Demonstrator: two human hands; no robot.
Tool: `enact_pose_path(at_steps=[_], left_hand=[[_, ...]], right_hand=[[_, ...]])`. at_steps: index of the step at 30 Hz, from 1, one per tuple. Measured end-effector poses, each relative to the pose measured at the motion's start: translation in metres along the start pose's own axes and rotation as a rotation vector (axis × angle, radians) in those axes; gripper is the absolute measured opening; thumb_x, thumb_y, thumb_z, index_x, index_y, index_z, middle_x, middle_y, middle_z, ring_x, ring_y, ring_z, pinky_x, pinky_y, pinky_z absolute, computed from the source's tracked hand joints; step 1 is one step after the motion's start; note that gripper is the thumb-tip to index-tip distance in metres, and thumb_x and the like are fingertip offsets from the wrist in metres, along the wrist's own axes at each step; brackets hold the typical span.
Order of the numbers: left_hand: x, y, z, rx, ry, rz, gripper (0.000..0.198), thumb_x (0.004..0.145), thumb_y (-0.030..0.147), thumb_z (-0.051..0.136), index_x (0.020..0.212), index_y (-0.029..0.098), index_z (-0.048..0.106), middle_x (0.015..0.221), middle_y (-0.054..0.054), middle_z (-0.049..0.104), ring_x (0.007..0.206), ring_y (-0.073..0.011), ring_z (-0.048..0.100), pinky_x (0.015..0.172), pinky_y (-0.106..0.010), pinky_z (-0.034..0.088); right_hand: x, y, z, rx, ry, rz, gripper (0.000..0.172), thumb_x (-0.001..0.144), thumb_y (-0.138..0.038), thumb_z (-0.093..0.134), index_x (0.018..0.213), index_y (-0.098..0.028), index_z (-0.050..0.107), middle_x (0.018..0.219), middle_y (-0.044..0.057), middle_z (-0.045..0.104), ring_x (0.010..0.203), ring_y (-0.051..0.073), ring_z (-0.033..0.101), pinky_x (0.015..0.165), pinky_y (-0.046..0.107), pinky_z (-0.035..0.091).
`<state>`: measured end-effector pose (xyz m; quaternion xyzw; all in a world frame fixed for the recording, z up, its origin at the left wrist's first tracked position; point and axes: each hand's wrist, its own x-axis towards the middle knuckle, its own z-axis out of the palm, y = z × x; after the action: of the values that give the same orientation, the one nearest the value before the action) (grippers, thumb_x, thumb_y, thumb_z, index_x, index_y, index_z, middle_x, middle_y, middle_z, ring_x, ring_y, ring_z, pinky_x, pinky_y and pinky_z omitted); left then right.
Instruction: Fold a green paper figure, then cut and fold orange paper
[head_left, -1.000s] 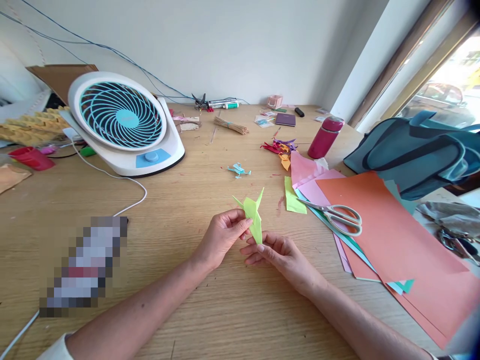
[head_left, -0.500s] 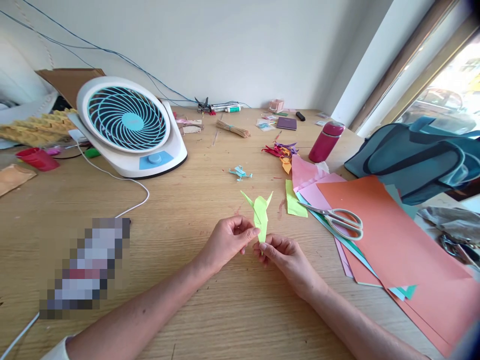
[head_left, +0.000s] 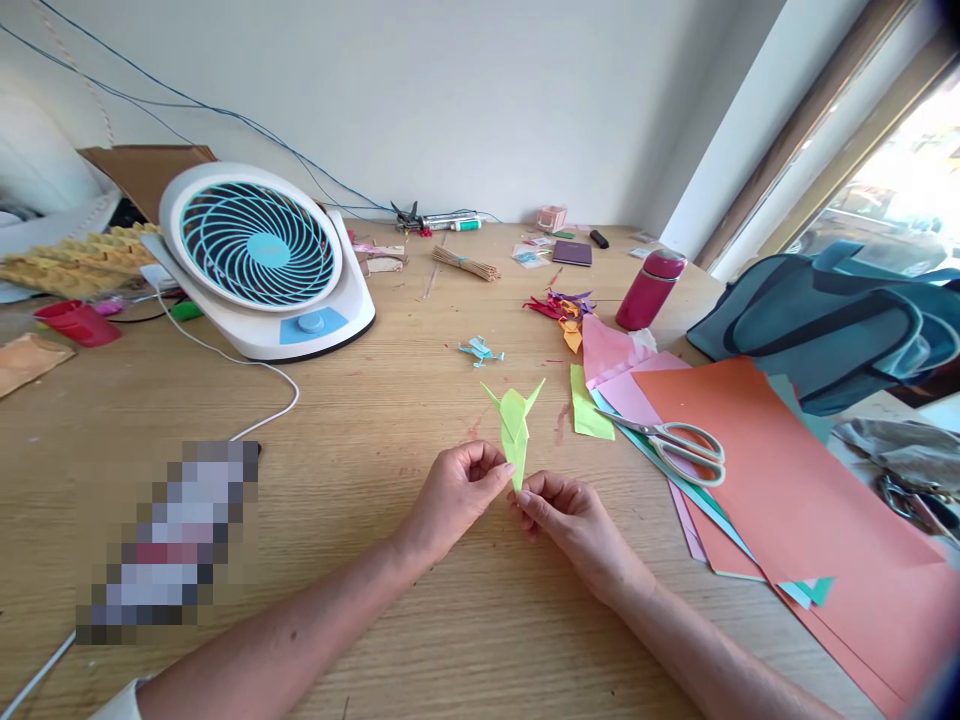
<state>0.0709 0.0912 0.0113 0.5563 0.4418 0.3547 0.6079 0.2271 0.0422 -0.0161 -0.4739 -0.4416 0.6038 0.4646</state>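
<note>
A yellow-green origami figure [head_left: 514, 428] stands upright between my hands, two thin points spreading from its top. My left hand [head_left: 466, 492] pinches its lower left edge between thumb and fingers. At its narrow bottom end, my right hand [head_left: 564, 510] has thumb and fingertips closed on the paper. The fingertips behind the figure are partly hidden. Beyond it on the table lies a small light-blue folded paper figure [head_left: 480, 350]. To the right is a yellow-green paper piece [head_left: 591, 405], beside scissors [head_left: 686, 452] that rest on coloured paper sheets [head_left: 757, 450].
A white fan [head_left: 262, 260] stands at the back left, its cable running to a blurred-out device [head_left: 169, 545]. At the right are a red bottle [head_left: 651, 290] and a blue bag [head_left: 817, 320]. Folded coloured papers [head_left: 566, 312] and a bundle of sticks [head_left: 466, 263] lie farther back.
The yellow-green figure has turned slightly and shifted a little left in my fingers. Both hands keep their pinch on it. The whole view has moved slightly.
</note>
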Motion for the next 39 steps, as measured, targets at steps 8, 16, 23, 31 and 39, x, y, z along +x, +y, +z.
enact_pose_path(at_steps=[8, 16, 23, 31, 39], left_hand=[[-0.003, -0.003, 0.002, 0.025, -0.086, -0.043, 0.019, 0.076, 0.033, 0.065, 0.069, 0.016, 0.063, 0.062, 0.003, 0.057, 0.051, -0.0080, 0.040, 0.047, -0.021, 0.029], [-0.005, -0.002, 0.004, 0.054, -0.065, -0.041, 0.022, 0.076, 0.035, 0.065, 0.066, 0.017, 0.057, 0.059, 0.005, 0.047, 0.051, -0.0078, 0.035, 0.048, -0.021, 0.028], [-0.004, -0.005, 0.002, 0.017, -0.099, -0.053, 0.025, 0.078, 0.040, 0.064, 0.073, 0.016, 0.060, 0.062, 0.004, 0.050, 0.051, -0.0078, 0.038, 0.047, -0.021, 0.028], [-0.005, -0.005, 0.003, 0.003, -0.078, -0.042, 0.024, 0.077, 0.037, 0.064, 0.069, 0.016, 0.056, 0.059, 0.006, 0.045, 0.049, -0.0065, 0.035, 0.047, -0.021, 0.027], [-0.004, -0.011, 0.003, 0.006, -0.079, -0.015, 0.024, 0.078, 0.036, 0.065, 0.071, 0.016, 0.056, 0.058, 0.005, 0.046, 0.048, -0.0060, 0.037, 0.044, -0.019, 0.027]], right_hand=[[-0.001, 0.000, -0.001, -0.135, 0.041, -0.044, 0.041, 0.077, -0.055, 0.072, 0.067, -0.019, 0.054, 0.058, -0.004, 0.051, 0.052, 0.011, 0.044, 0.050, 0.025, 0.034], [-0.002, 0.002, -0.002, -0.245, 0.054, -0.098, 0.038, 0.081, -0.053, 0.069, 0.069, -0.019, 0.055, 0.062, -0.003, 0.051, 0.055, 0.012, 0.045, 0.050, 0.025, 0.033], [-0.002, 0.000, -0.001, -0.231, 0.069, -0.122, 0.038, 0.081, -0.052, 0.070, 0.068, -0.020, 0.054, 0.059, -0.004, 0.050, 0.053, 0.011, 0.042, 0.049, 0.025, 0.031], [-0.002, 0.000, 0.000, -0.205, 0.056, -0.127, 0.033, 0.081, -0.049, 0.071, 0.073, -0.020, 0.057, 0.061, -0.004, 0.051, 0.054, 0.011, 0.042, 0.051, 0.025, 0.032], [0.000, 0.004, -0.002, -0.219, 0.056, -0.143, 0.033, 0.080, -0.048, 0.072, 0.072, -0.019, 0.057, 0.062, -0.003, 0.051, 0.056, 0.011, 0.041, 0.051, 0.024, 0.031]])
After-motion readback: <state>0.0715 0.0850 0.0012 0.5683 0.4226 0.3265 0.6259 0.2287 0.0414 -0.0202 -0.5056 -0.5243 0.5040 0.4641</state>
